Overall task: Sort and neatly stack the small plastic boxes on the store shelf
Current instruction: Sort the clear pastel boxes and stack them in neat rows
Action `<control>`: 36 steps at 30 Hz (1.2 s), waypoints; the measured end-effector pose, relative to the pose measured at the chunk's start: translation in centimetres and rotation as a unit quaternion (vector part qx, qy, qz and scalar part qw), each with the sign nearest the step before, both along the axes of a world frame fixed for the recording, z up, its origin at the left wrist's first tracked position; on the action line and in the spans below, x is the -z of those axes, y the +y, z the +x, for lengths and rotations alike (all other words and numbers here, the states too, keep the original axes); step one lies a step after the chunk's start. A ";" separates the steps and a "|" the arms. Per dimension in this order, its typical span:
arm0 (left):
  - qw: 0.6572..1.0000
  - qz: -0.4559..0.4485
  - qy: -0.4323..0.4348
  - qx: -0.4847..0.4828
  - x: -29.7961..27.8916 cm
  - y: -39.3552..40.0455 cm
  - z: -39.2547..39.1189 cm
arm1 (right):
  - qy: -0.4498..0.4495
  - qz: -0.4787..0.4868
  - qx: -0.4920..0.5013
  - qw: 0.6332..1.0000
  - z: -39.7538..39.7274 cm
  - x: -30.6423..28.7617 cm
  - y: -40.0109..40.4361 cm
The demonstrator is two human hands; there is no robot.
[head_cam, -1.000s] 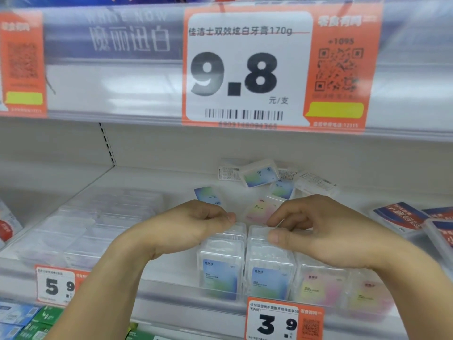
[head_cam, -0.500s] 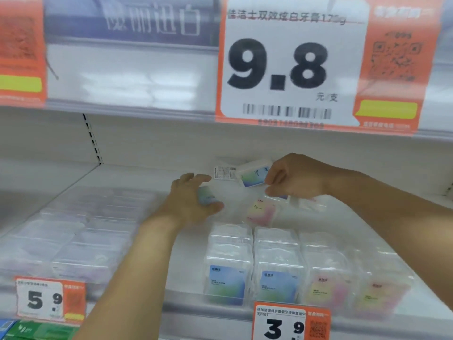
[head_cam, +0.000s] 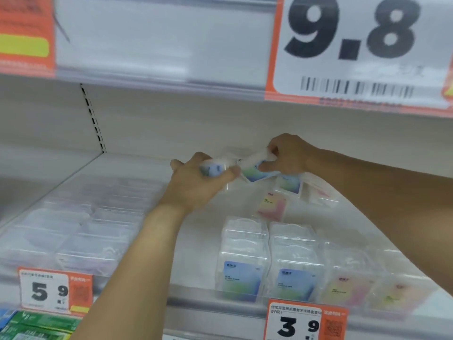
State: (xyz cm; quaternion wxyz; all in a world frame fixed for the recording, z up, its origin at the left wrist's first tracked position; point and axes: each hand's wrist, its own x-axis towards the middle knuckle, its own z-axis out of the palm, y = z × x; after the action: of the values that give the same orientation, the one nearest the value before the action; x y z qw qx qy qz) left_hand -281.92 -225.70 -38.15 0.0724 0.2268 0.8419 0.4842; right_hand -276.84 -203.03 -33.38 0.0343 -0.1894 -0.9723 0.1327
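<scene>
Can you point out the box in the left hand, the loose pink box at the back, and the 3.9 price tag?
Blue box in left hand (head_cam: 212, 169), head view: its blue label between the fingers.
Loose pink box (head_cam: 271, 206), head view: middle of its pink-yellow label.
3.9 price tag (head_cam: 294, 326), head view: its white number panel.

The clear small boxes (head_cam: 241, 261) at the shelf front carry blue-to-green labels, their neighbours (head_cam: 348, 278) pink-to-yellow (soft gradients both); the price tags (head_cam: 305, 323) are orange and white with black digits.
</scene>
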 end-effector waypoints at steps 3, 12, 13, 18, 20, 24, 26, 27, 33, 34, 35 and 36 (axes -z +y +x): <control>0.997 0.076 -0.008 -0.032 -1.3 -0.3 -0.3 | 0.019 -0.090 -0.022 0.996 1.3 -2.6 -1.3; 0.994 0.061 -0.088 0.028 -2.8 -1.2 1.6 | -0.153 -0.177 -0.067 0.970 8.0 -5.4 -1.5; 0.992 0.065 -0.098 0.037 -2.8 -1.0 1.9 | -0.174 -0.169 -0.062 0.968 8.3 -5.2 -1.3; 0.996 0.037 -0.057 0.058 -2.1 -0.5 2.1 | -0.105 -0.164 -0.066 0.979 7.4 -2.6 -1.4; 0.994 0.073 -0.051 0.065 -2.2 -0.5 2.4 | -0.054 -0.178 -0.066 0.980 6.6 -1.9 -1.9; 0.984 0.151 -0.069 0.064 -2.5 -0.4 2.5 | -0.012 -0.166 -0.063 0.984 5.7 -2.0 -2.7; 0.982 0.154 -0.084 0.075 -2.6 -0.5 2.5 | -0.004 -0.168 -0.051 0.985 5.7 -2.4 -2.9; 0.982 0.148 -0.091 0.079 -2.6 -0.5 2.5 | -0.007 -0.171 -0.045 0.984 5.8 -2.5 -2.8; 0.985 0.045 -0.112 0.123 -1.6 -0.2 3.0 | -0.057 -0.220 -0.040 0.973 6.8 -2.2 -2.5; 0.984 0.027 -0.115 0.129 -1.4 -0.2 3.0 | -0.063 -0.232 -0.043 0.970 7.0 -2.1 -2.5; 0.983 0.016 -0.120 0.134 -1.3 -0.3 3.0 | -0.068 -0.242 -0.045 0.967 7.2 -2.0 -2.5; 0.982 0.011 -0.126 0.140 -1.2 -0.3 2.9 | -0.071 -0.253 -0.044 0.964 7.3 -2.0 -2.4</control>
State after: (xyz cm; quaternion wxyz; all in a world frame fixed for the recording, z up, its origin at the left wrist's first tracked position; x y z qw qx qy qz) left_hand -279.01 -226.01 -36.94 0.2428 0.2806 0.7804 0.5033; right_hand -269.52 -205.48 -31.38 -0.0898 -0.1575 -0.9143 0.3621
